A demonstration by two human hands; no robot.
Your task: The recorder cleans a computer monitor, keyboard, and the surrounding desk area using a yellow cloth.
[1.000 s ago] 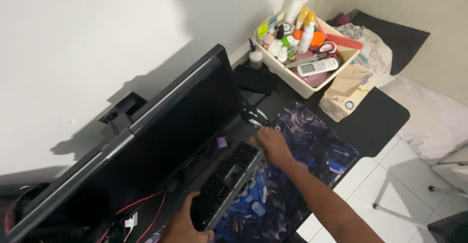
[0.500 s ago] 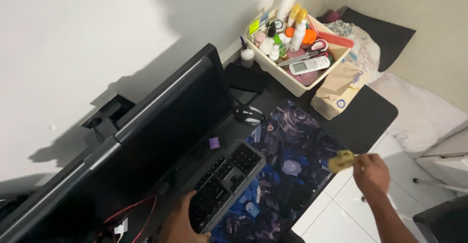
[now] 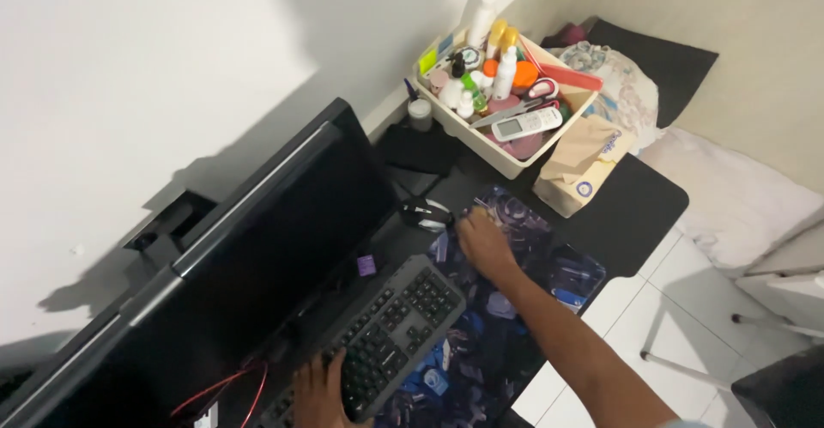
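My right hand (image 3: 486, 244) lies palm down on the dark patterned desk mat (image 3: 549, 278), with nothing visible in it. Its fingertips point toward a black mouse (image 3: 425, 213) and stop just short of it. My left hand (image 3: 321, 394) grips the near-left end of a black keyboard (image 3: 396, 325), fingers over the keys. The keyboard lies slantwise, partly on the mat, in front of a large black monitor (image 3: 257, 273). A small purple object (image 3: 366, 265) sits between the monitor and the keyboard.
A cream basket (image 3: 505, 163) full of bottles, a handset and small items stands at the desk's far corner, with a small jar (image 3: 420, 112) beside it. A tan paper pack (image 3: 580, 160) leans against the basket. Red cable (image 3: 225, 387) runs under the monitor. White tiled floor lies to the right.
My right hand was out over the floor holding a small yellowish thing; it is now back on the mat by the mouse without it. My left hand stays on the keyboard.
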